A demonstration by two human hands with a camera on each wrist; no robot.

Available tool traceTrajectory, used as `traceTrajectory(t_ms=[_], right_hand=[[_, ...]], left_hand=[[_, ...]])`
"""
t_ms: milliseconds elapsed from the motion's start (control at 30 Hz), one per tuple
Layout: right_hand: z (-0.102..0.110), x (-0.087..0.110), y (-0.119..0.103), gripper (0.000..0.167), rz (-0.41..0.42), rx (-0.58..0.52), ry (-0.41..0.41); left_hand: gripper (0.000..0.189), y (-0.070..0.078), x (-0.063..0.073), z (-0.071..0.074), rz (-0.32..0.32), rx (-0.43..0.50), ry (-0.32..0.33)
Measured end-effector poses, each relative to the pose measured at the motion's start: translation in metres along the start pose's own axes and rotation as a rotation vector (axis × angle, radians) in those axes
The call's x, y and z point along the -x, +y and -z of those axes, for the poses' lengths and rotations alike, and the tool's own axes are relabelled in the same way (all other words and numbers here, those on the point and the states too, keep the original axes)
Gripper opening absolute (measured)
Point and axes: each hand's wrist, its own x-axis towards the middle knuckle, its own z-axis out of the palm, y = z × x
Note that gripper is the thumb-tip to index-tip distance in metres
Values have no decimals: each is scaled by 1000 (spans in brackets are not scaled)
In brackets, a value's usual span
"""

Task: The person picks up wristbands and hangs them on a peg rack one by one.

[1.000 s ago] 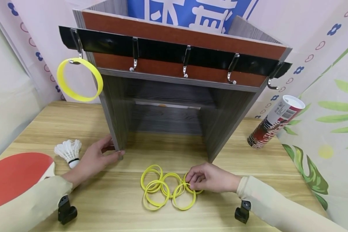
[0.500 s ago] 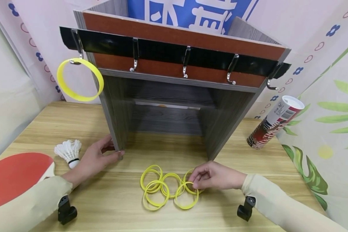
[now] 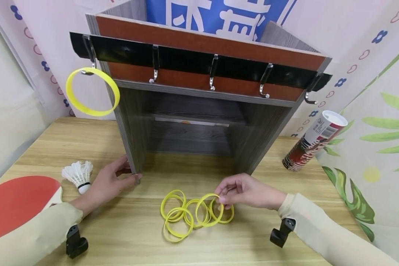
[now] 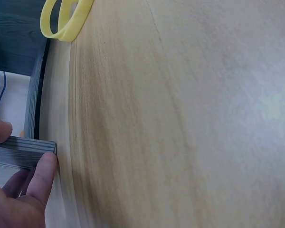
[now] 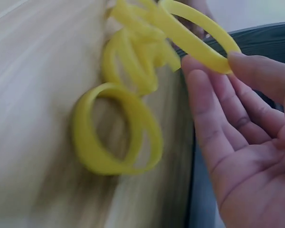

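Note:
My right hand [image 3: 249,192] pinches a yellow wristband [image 5: 192,45] between thumb and fingertips, raised over several more yellow wristbands [image 3: 173,239] that lie overlapping on the wooden table. In the right wrist view, one loose wristband [image 5: 83,137] lies nearest the palm. My left hand [image 3: 111,183] grips the front lower edge of the grey cabinet's left side panel [image 3: 128,147], thumb and fingers on either side of it in the left wrist view. Another yellow wristband [image 3: 93,112] hangs from the leftmost hook of the black hook rail [image 3: 186,61] across the cabinet's front.
Several other hooks along the rail hold nothing. A white shuttlecock [image 3: 78,175] and a red table tennis bat [image 3: 23,203] lie by the left arm. At right, a printed tube [image 3: 314,140] stands on the table [image 3: 252,240], with patterned cloth behind.
My right hand has lifted one wristband up and away from the front of the pile, toward the cabinet. The left hand keeps its hold on the panel.

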Motion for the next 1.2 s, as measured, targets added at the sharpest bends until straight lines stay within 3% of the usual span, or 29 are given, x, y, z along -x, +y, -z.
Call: traceTrajectory(t_ms=[267, 433, 767, 1033, 1200], right_hand=[[-7, -17, -36, 26, 158, -69, 117], [-10, -27, -66, 27, 209, -102, 196], [-22, -43, -121, 20, 386, -174, 302], [-38, -61, -149, 20, 532, -232, 379], [-47, -68, -161, 22, 581, -290, 433]], left_hand=[[71, -1, 0, 0, -8, -3, -2], [70, -2, 0, -1, -13, -11, 0], [68, -3, -1, 0, -25, -16, 11], [69, -3, -1, 0, -12, -39, 9], [67, -3, -1, 0, -27, -33, 7]])
